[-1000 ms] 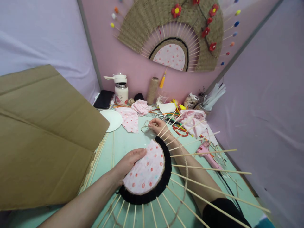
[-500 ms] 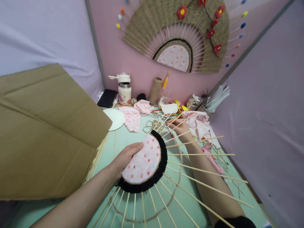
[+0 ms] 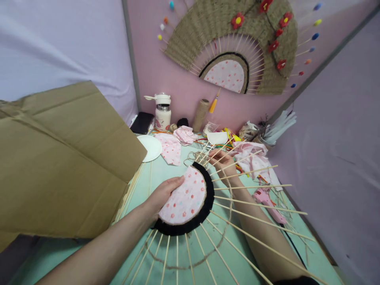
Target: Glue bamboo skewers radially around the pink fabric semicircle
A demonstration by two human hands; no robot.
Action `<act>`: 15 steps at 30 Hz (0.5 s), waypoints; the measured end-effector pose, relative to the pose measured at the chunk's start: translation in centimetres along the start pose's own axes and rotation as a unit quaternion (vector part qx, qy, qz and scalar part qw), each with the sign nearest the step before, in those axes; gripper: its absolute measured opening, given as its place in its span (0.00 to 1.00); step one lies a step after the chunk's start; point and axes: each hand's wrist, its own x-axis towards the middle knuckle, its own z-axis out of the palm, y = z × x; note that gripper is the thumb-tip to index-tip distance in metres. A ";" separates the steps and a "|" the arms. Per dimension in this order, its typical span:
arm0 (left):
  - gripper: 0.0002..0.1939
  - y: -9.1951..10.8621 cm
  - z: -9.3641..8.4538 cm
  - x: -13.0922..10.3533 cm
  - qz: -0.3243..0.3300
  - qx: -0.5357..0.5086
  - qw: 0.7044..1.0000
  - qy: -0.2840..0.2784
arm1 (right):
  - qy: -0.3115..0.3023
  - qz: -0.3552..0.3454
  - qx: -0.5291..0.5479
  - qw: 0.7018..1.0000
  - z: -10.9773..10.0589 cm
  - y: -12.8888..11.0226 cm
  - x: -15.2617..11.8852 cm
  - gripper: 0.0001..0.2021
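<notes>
My left hand (image 3: 168, 192) is closed on the straight edge of a half-round fan base (image 3: 185, 198), thumb on top of its pink flowered cloth. A black band (image 3: 210, 194) borders the curve, and thin bamboo sticks (image 3: 252, 186) fan out from it. A strand of twine (image 3: 204, 259) runs in an arc across the sticks, well out from the band. My right hand (image 3: 222, 161) is behind the uppermost sticks, fingers pinched together at the twine's end; the sticks partly hide the fingertips. Loose coils of twine (image 3: 192, 158) lie just left of those fingers.
Cardboard (image 3: 71, 166) stands at left, beside a white paper disc (image 3: 151, 148). Along the back are a bottle (image 3: 162, 118), a phone (image 3: 142, 122), a twine spool (image 3: 201, 114) and cloth scraps (image 3: 169, 148). A pink glue gun (image 3: 270, 204) lies at right. A finished fan (image 3: 190, 39) hangs behind.
The view has swung slightly left, so the scene sits farther right. My right hand has moved a little left toward the uppermost sticks. My left hand keeps its hold on the fan base.
</notes>
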 end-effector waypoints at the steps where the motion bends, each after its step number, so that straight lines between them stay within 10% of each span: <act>1: 0.08 0.0 0.0 0.0 0.001 0.000 1.000 -0.001 | 0.005 -0.004 0.001 1.000 0.1 0.1 -0.1 0.08; 15: 0.08 -0.2 -0.2 0.3 -0.005 0.007 1.000 0.010 | 0.007 -0.040 -0.013 0.999 0.3 0.6 -0.2 0.07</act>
